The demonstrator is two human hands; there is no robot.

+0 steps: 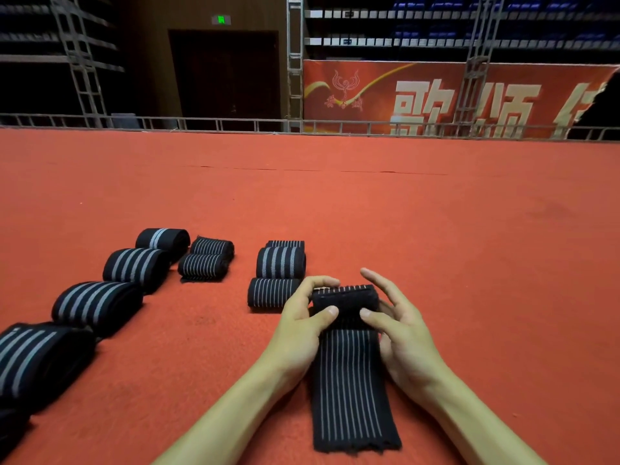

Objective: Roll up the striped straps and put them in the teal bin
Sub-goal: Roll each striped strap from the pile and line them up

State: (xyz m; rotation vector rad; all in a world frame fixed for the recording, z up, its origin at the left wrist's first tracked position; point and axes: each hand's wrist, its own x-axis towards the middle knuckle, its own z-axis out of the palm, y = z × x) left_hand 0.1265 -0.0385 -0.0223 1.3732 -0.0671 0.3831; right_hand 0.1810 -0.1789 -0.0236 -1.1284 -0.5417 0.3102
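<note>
A black strap with thin grey stripes (350, 391) lies on the red carpet, its far end wound into a roll (345, 302). My left hand (303, 327) grips the roll's left side, thumb on top. My right hand (399, 330) holds the right side with its thumb on the roll and its forefinger stretched out. The loose tail runs back toward me. Three rolled straps (280, 263) lie just left of the roll, two more (208, 258) farther left. No teal bin is in view.
Several larger rolls with wide grey stripes (97, 305) lie in a diagonal row at the left. Red carpet (469, 246) stretches ahead to a metal rail (235, 124), with truss posts, a red banner and a dark doorway behind it.
</note>
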